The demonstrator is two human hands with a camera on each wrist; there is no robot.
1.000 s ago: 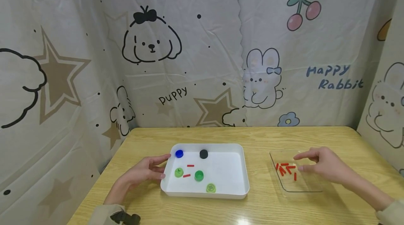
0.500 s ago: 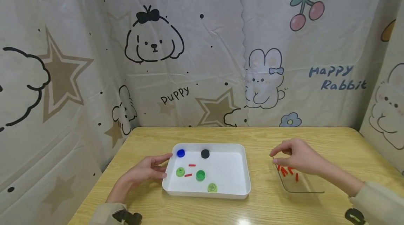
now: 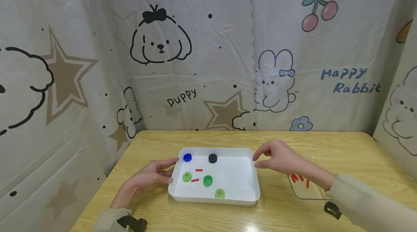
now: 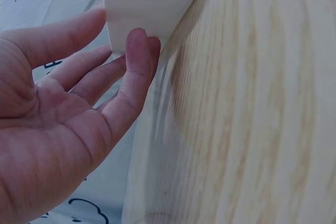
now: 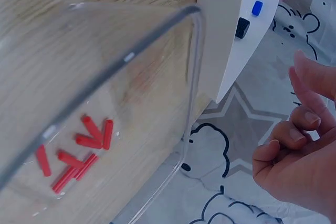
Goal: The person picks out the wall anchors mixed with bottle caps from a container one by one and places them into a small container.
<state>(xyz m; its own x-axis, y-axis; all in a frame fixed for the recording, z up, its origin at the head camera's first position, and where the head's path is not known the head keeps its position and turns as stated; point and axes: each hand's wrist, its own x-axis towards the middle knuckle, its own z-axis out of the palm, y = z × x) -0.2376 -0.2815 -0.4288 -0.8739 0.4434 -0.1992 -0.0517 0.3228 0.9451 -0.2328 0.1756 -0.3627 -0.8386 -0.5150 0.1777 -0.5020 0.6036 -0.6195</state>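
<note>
A white rectangular tray point(image 3: 239, 174) holds two short red sticks point(image 3: 199, 170), a blue cap point(image 3: 187, 157), a black cap point(image 3: 213, 158), a green cap point(image 3: 207, 180) and two light green caps point(image 3: 187, 177). My left hand point(image 3: 148, 176) touches the tray's left outer side with fingers spread, its fingertips against the wall in the left wrist view. My right hand point(image 3: 280, 157) hovers at the tray's right rim. Its thumb and index finger point toward the tray, the other fingers loosely curled; nothing shows between them.
A clear box point(image 3: 307, 199) with several red sticks point(image 5: 94, 132) stands right of the tray, partly hidden under my right forearm in the head view. The wooden table point(image 3: 270, 217) ends at a printed curtain point(image 3: 221, 62) behind.
My right hand has moved left from over the clear box to the tray's right rim. The left hand stays at the tray. The head view has shifted slightly.
</note>
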